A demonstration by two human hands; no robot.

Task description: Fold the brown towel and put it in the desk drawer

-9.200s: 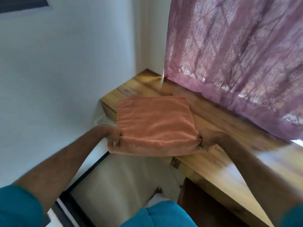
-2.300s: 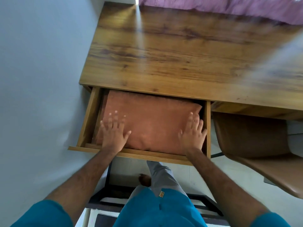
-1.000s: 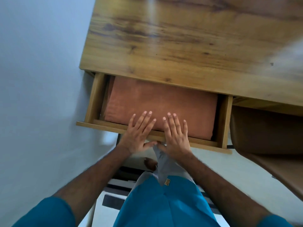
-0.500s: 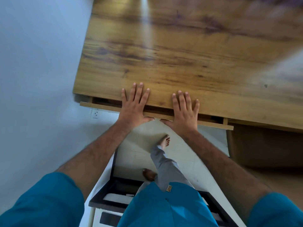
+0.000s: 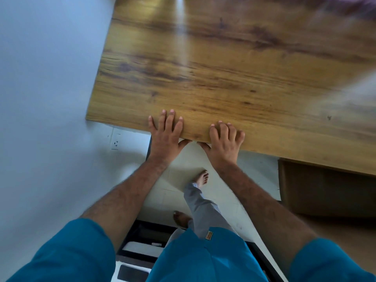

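Both hands rest at the near edge of the wooden desk (image 5: 234,64), in the centre of the frame. The left hand (image 5: 165,135) lies flat with fingers (image 5: 170,121) spread over the desktop and the thumb tucked below the edge — released, grasping nothing. The right hand (image 5: 223,142) sits just beside it to the right, fingers slightly curled on the desktop, thumb likewise under the edge, also holding nothing. The thumbs point toward each other, a small gap apart.

No drawer front projects beyond the desk edge, and the brown towel is not visible from this view — its location cannot be confirmed here.

At the left of the frame, a wall socket (image 5: 116,141) sits on the pale wall (image 5: 44,88). A brown chair (image 5: 329,192) stands under the desk at the lower right. Teal sleeves (image 5: 67,255) fill the bottom corners.
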